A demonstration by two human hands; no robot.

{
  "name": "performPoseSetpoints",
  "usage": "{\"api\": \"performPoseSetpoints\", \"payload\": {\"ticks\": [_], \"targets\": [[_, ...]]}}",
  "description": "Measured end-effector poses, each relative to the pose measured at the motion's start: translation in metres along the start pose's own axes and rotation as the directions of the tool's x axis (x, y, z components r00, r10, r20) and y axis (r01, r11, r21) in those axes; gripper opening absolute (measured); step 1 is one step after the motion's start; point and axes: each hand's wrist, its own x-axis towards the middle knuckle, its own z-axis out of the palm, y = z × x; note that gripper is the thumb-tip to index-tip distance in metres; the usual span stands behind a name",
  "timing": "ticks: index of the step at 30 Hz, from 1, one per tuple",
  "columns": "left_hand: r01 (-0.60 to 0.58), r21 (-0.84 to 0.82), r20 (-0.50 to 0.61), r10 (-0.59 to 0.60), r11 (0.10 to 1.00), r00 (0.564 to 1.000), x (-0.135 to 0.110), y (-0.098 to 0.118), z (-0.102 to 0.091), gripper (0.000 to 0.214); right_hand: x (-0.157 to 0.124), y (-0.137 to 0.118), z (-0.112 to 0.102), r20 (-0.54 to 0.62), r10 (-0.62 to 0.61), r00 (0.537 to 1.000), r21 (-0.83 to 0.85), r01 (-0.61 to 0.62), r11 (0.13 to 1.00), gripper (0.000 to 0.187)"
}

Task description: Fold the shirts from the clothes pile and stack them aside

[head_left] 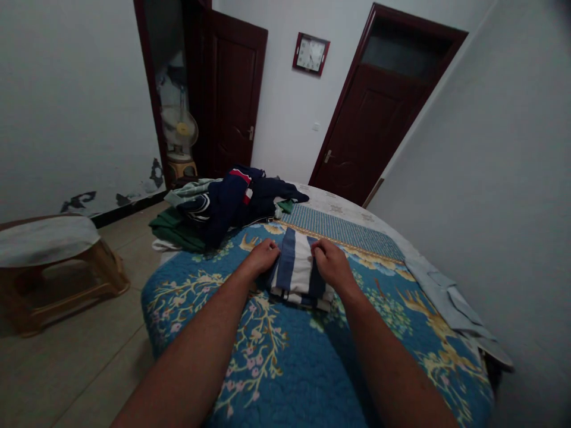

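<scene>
The left hand [263, 257] is drawn into a narrow pinch at the left side of the folded blue-and-white striped cloth bundle [294, 261], and the right hand [331, 263] pinches its right side in the same way. The bundle lies in layers on the blue quilted cover with a floral print [285, 380], between the two forearms.

Handling it well likely means matching the pinches: equal tension left and right, so the stripes run straight and the top layer stays flat. The near edge shows several layers not quite flush; squaring these gently, without dragging the lower ones, should keep the bundle neat. Too hard a sideways pull could skew or open it.

For room, the cover shows bare on the near side and to the right of the bundle. Far left, the heaped dark and green clothes [223, 208] limit movement, their near side lying fairly close to the left hand. The cover's left edge drops towards the tiled floor [102, 351]. Far right, a pale grey-blue cloth [446, 297] lies along the edge by the plain grey wall [504, 178].
</scene>
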Motion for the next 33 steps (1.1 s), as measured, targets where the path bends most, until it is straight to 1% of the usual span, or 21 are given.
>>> {"api": "performPoseSetpoints", "payload": {"ticks": [2, 4, 7, 9, 11, 13, 14, 16, 17, 19, 21, 22, 23, 24, 25, 26, 27, 28, 29, 31, 33], "targets": [[-0.060, 0.032, 0.004, 0.060, 0.998, 0.998, -0.004, 0.004, -0.002, 0.029, -0.011, 0.011, 0.002, -0.043, -0.049, 0.998, -0.079, 0.045, 0.996, 0.029], [-0.123, 0.115, 0.023, 0.121, 0.986, 0.992, -0.006, 0.007, -0.003, 0.040, -0.024, 0.022, 0.014, -0.067, -0.122, 0.990, -0.131, 0.113, 0.985, 0.034], [-0.133, 0.187, 0.061, 0.123, 0.973, 0.990, -0.009, 0.009, 0.000, 0.038, -0.042, 0.034, 0.037, -0.048, -0.202, 0.978, -0.204, 0.189, 0.961, 0.045], [-0.105, 0.166, 0.098, 0.089, 0.981, 0.991, -0.009, 0.008, 0.001, 0.035, -0.050, 0.038, 0.046, -0.004, -0.195, 0.981, -0.258, 0.188, 0.948, 0.054], [-0.065, 0.078, 0.153, 0.053, 0.995, 0.987, -0.009, 0.005, 0.001, 0.035, -0.055, 0.041, 0.043, 0.070, -0.187, 0.980, -0.276, 0.199, 0.940, 0.062], [0.004, -0.026, 0.209, 0.002, 1.000, 0.978, -0.007, 0.002, -0.001, 0.036, -0.057, 0.043, 0.034, 0.164, -0.198, 0.966, -0.258, 0.236, 0.937, 0.076], [0.036, -0.054, 0.222, -0.023, 0.998, 0.975, -0.005, 0.000, -0.002, 0.035, -0.059, 0.044, 0.028, 0.207, -0.203, 0.957, -0.248, 0.252, 0.936, 0.084], [0.065, -0.033, 0.214, -0.056, 0.997, 0.975, -0.002, -0.003, -0.002, 0.030, -0.062, 0.046, 0.020, 0.264, -0.197, 0.944, -0.241, 0.262, 0.935, 0.094], [0.065, -0.004, 0.198, -0.063, 0.998, 0.978, -0.001, -0.003, -0.002, 0.026, -0.063, 0.046, 0.018, 0.274, -0.189, 0.943, -0.244, 0.258, 0.935, 0.094], [0.054, 0.043, 0.153, -0.060, 0.998, 0.986, 0.000, -0.003, 0.000, 0.018, -0.064, 0.045, 0.017, 0.261, -0.184, 0.948, -0.246, 0.249, 0.937, 0.086], [0.036, 0.076, 0.096, -0.044, 0.996, 0.994, -0.002, 0.001, 0.002, 0.031, -0.062, 0.043, 0.019, 0.184, -0.202, 0.962, -0.231, 0.242, 0.942, 0.070], [-0.004, 0.119, 0.039, 0.000, 0.993, 0.999, -0.005, 0.003, 0.003, 0.042, -0.059, 0.042, 0.020, 0.120, -0.216, 0.969, -0.217, 0.238, 0.947, 0.063], [-0.073, 0.186, -0.024, 0.078, 0.980, 0.997, -0.008, 0.005, 0.005, 0.051, -0.056, 0.040, 0.022, 0.047, -0.228, 0.973, -0.202, 0.232, 0.951, 0.058], [-0.164, 0.271, -0.075, 0.190, 0.949, 0.979, -0.011, 0.008, 0.007, 0.059, -0.052, 0.039, 0.025, -0.021, -0.234, 0.972, -0.190, 0.225, 0.956, 0.055], [-0.268, 0.361, -0.095, 0.321, 0.893, 0.942, -0.014, 0.010, 0.010, 0.064, -0.049, 0.038, 0.028, -0.069, -0.232, 0.970, -0.185, 0.216, 0.959, 0.055], [-0.371, 0.439, -0.076, 0.445, 0.818, 0.892, -0.018, 0.013, 0.013, 0.066, -0.047, 0.038, 0.031, -0.087, -0.220, 0.972, -0.189, 0.200, 0.961, 0.057], [-0.461, 0.492, -0.019, 0.538, 0.738, 0.842, -0.021, 0.015, 0.017, 0.066, -0.045, 0.037, 0.035, -0.072, -0.198, 0.978, -0.203, 0.180, 0.963, 0.058], [-0.530, 0.514, 0.064, 0.585, 0.675, 0.808, -0.024, 0.017, 0.020, 0.065, -0.045, 0.036, 0.040, -0.031, -0.169, 0.985, -0.225, 0.158, 0.961, 0.060], [-0.575, 0.525, 0.151, 0.597, 0.627, 0.788, -0.027, 0.020, 0.024, 0.061, -0.045, 0.035, 0.045, 0.020, -0.135, 0.991, -0.254, 0.135, 0.958, 0.062], [-0.608, 0.556, 0.282, 0.559, 0.567, 0.779, -0.032, 0.026, 0.029, 0.055, -0.047, 0.033, 0.054, 0.103, -0.073, 0.992, -0.310, 0.102, 0.945, 0.066], [-0.599, 0.593, 0.323, 0.522, 0.539, 0.789, -0.037, 0.032, 0.030, 0.053, -0.049, 0.031, 0.059, 0.139, -0.042, 0.989, -0.347, 0.089, 0.934, 0.067]]}}
